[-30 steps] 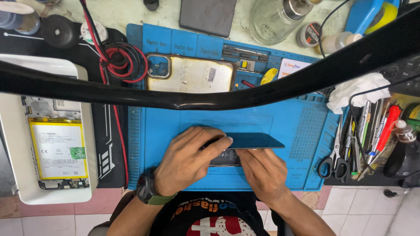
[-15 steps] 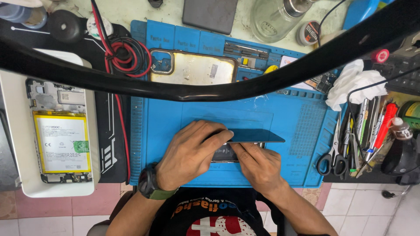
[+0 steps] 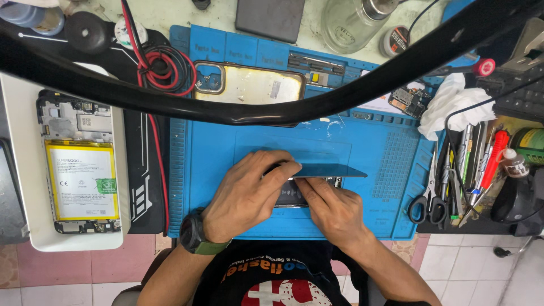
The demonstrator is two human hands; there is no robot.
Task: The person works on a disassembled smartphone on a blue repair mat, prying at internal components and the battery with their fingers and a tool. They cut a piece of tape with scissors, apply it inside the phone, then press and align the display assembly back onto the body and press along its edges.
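Both hands [image 3: 294, 198] still grip the phone [image 3: 309, 190], its screen [image 3: 328, 170] unchanged.

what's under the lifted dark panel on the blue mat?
Under the dark panel a phone body shows, dark with some internals visible. The left hand and right hand cover most of it. The blue mat lies beneath.

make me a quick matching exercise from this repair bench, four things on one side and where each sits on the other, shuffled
1. opened phone with battery
2. scissors
3. red and black cables
4. dark phone screen

a. coiled at the blue mat's top left corner
b. under both hands at mat centre
c. in the white tray, far left
d. right of the mat

Pairs: 1-c, 2-d, 3-a, 4-b
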